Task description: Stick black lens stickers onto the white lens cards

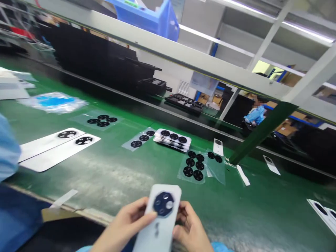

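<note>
Phone back cover (160, 225) held above bench (118, 175) near edge. I see left hand (123, 227) closed on its left side, thumb by the dark lens ring (163, 203); right hand (193, 229) clamped on right side.

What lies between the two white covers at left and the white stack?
A clear sheet with three black discs, flat on the green belt, in the head view.

White cover (160, 224); green belt (115, 175)

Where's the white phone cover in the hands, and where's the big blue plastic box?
white phone cover (154, 241), head view, its plain lower half.
big blue plastic box (157, 21), head view, its side wall.
</note>
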`<state>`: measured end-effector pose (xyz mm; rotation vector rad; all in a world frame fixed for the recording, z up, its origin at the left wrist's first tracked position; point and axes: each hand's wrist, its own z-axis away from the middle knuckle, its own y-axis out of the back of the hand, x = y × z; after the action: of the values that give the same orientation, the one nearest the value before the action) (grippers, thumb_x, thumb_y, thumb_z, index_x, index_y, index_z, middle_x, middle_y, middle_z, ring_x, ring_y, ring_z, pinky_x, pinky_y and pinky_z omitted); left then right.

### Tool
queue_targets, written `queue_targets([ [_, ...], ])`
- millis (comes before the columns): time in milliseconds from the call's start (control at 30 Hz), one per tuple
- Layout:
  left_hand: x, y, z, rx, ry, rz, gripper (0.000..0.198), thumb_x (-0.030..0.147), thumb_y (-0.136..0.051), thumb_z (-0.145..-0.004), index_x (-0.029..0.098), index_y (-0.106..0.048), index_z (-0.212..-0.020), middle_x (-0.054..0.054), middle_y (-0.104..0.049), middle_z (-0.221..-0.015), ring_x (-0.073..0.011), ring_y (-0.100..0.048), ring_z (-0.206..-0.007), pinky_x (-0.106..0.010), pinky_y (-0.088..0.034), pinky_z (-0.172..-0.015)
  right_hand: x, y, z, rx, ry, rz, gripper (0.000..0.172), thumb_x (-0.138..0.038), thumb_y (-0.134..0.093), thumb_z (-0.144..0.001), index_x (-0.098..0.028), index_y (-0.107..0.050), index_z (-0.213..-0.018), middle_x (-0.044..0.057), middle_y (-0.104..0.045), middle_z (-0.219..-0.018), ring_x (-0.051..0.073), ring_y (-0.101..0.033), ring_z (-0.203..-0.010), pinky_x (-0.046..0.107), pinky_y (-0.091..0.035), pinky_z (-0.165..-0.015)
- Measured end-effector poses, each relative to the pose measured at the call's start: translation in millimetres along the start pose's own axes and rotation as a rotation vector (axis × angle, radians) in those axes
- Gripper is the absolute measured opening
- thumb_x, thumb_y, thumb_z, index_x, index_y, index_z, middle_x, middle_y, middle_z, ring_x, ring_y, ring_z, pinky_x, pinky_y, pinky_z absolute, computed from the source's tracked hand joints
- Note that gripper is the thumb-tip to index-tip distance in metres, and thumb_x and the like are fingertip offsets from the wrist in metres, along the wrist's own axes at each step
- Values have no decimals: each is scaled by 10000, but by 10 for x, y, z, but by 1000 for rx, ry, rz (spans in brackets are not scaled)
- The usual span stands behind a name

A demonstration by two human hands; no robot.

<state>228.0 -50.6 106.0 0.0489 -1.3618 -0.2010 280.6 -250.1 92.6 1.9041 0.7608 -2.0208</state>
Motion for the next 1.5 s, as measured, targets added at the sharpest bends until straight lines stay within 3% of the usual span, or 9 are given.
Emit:
queue_targets([
  [100, 346, -302, -368, -53, -10, 326, 443, 559, -659, -696, 168, -615, -900, -54, -698, -913, -242, -637, -892, -311, -507, -780, -90, 69, -72, 259, -30, -20, 525, -531, -753, -647, -164, -621, -999, 89, -694, -966, 240, -636, -920, 332, -498, -815],
  [267, 480, -382, -558, -104, 10, 333, 438, 574, -641, -681, 150, -604, -784, -31, -663, -760, -191, -618, -757, -277, -492, -686, -198, 253, -104, 436, -215, -95, 577, -512, -797, -576, -132, -649, -984, 94, -724, -882, 275, -673, -814, 338, -533, -667],
  [567, 281, -38, -673, 63, -12, 83, 345, 506, -528, -739, 164, -520, -786, 32, -531, -631, -122, -509, -581, -224, -400, -538, -227, 401, -127, 408, -252, -53, 490, -494, -787, -618, -133, -661, -924, 89, -731, -899, 273, -670, -880, 341, -530, -779],
  [833, 279, 409, -592, 187, -55, -322, 278, 397, -485, -789, 171, -557, -933, 44, -524, -586, -170, -535, -521, -293, -423, -556, -255, 431, -171, 439, -268, -48, 488, -511, -785, -603, -149, -615, -883, 87, -731, -832, 252, -681, -747, 365, -528, -724],
  [967, 214, 124, -382, 382, -285, -654, 252, 312, -395, -886, 183, -577, -1003, -73, -648, -960, -255, -591, -917, -405, -437, -825, -265, 405, -174, 477, -266, -19, 482, -523, -783, -588, -154, -601, -840, 87, -726, -814, 255, -673, -749, 362, -518, -707],
  [1033, 128, -125, -298, 390, -589, -861, 255, 238, -369, -914, 203, -588, -1040, -63, -660, -1071, -246, -567, -1047, -397, -423, -891, -280, 401, -161, 468, -276, 0, 484, -530, -771, -597, -154, -602, -850, 94, -724, -835, 261, -667, -778, 365, -511, -725],
  [1133, 4, -423, -242, 368, -764, -1059, 234, 223, -433, -906, 204, -581, -1086, -41, -665, -1132, -243, -554, -1119, -396, -406, -929, -292, 425, -133, 442, -272, 106, 461, -546, -733, -629, -155, -607, -836, 92, -713, -833, 262, -649, -797, 358, -499, -725],
  [1367, -115, -570, -286, 449, -822, -1212, 244, 260, -503, -893, 193, -595, -1109, -22, -665, -1184, -248, -539, -1170, -461, -218, -1072, -310, 510, -69, 428, -159, 388, 344, -495, -682, -703, -167, -631, -793, 43, -672, -797, 214, -601, -788, 302, -470, -732],
  [1500, -149, -632, -319, 517, -762, -1094, 226, 396, -548, -868, 222, -633, -984, 1, -705, -1103, -245, -573, -1130, -488, -47, -1133, -431, 663, -24, 466, -280, 263, 443, -566, -707, -648, -159, -623, -800, 13, -639, -660, 149, -545, -547, 234, -407, -468],
])
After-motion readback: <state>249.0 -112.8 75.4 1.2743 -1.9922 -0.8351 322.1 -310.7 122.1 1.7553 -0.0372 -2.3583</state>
